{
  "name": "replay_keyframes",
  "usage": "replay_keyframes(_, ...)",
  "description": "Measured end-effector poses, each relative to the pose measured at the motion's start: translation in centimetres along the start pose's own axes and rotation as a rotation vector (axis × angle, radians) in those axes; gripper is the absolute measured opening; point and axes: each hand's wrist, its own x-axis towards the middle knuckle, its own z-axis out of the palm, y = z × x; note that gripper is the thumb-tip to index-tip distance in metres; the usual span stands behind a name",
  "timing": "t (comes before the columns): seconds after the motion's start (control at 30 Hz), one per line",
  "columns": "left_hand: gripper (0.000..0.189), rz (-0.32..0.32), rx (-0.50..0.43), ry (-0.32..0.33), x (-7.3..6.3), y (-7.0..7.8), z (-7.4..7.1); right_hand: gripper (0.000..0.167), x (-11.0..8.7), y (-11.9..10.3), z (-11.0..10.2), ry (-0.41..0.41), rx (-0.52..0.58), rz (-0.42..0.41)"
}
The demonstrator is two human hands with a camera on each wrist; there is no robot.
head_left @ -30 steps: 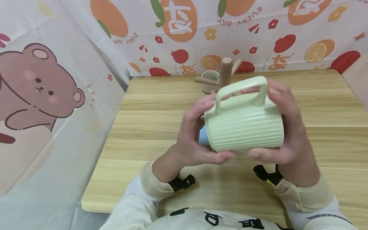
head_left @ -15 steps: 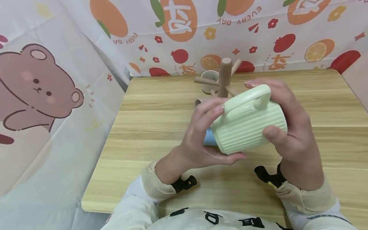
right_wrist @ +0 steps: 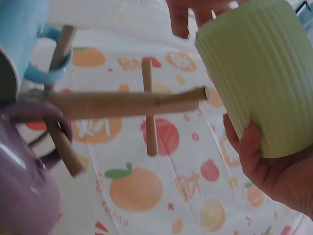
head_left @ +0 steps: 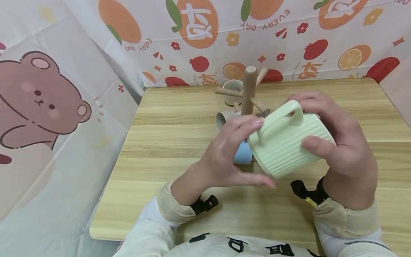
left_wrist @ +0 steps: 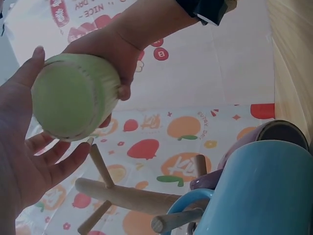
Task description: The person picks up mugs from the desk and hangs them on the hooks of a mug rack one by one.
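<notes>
A pale green ribbed mug (head_left: 290,146) is held tilted above the table, its handle up and its base toward the left. My right hand (head_left: 345,146) grips it near the rim end, thumb pressed along the ribbed side. At the base end, my left hand (head_left: 226,155) has its thumb stretched out and its fingertips right by the edge. The left wrist view shows the mug's round base (left_wrist: 66,100) facing the left hand (left_wrist: 27,156), whose fingers are spread around it. Behind the hands stands a wooden mug tree (head_left: 249,89) with several pegs.
A blue mug (left_wrist: 264,191) and a purple mug (right_wrist: 27,176) hang on low pegs of the tree. A greyish mug (head_left: 224,117) is at its left, and a white cup (head_left: 232,87) is at the back. A patterned cloth (head_left: 192,67) hangs behind the table.
The green mug has moved right and toward me and tilted further. The right hand shifted its grip with its thumb onto the side; the left hand's hold has loosened.
</notes>
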Motion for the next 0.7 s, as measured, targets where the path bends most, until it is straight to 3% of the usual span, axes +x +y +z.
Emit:
replay_keyframes(0.27,0.096,-0.089,0.046,-0.089,-0.3,-0.4,-0.3,0.038,0.2,0.4,-1.7,-0.158,-0.156,0.115)
replay_keyframes(0.53,0.095,-0.25,0.154,-0.193,-0.9,-1.1,-0.1,0.049,0.6,1.2,-2.5,-0.25,-0.385,0.29)
replay_keyframes(0.7,0.097,-0.31,0.178,-0.242,-0.9,-1.5,0.1,0.049,0.7,1.9,-2.7,-0.291,-0.452,0.369)
